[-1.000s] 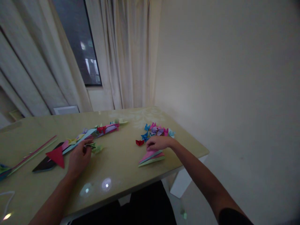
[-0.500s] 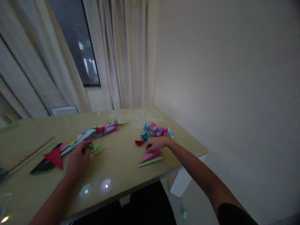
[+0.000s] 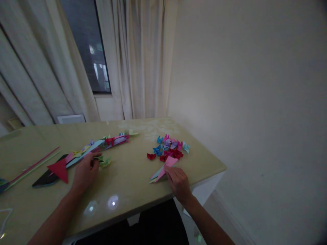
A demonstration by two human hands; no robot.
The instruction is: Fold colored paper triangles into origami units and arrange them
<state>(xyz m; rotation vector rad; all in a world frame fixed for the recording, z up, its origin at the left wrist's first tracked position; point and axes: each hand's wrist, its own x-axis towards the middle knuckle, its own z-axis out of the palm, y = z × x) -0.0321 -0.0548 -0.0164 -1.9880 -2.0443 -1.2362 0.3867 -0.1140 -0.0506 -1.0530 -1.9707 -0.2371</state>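
My right hand [image 3: 180, 183] pinches a folded pink paper [image 3: 167, 167] by its lower edge, tilted above the table. Under it lie pale green and bluish folded papers [image 3: 156, 176], partly covered. Just beyond is a cluster of small folded paper cranes [image 3: 173, 144] in pink, purple, blue and light blue, with red ones [image 3: 176, 154] at the near side. My left hand [image 3: 87, 170] rests on the table with its fingers curled against green folded paper [image 3: 105, 161]. What its fingertips grip is hidden.
A row of colored folded papers [image 3: 88, 151] runs left of centre, with a red triangle [image 3: 60, 170] over a black sheet [image 3: 44, 179]. Thin pink and green strips [image 3: 33, 169] lie farther left. The table [image 3: 135, 170] ends near my lap; a wall [image 3: 242, 102] stands right.
My right hand has moved toward me, lifting and tilting the pink paper from the others. The red cranes it covered now show. The left hand stays about where it was.
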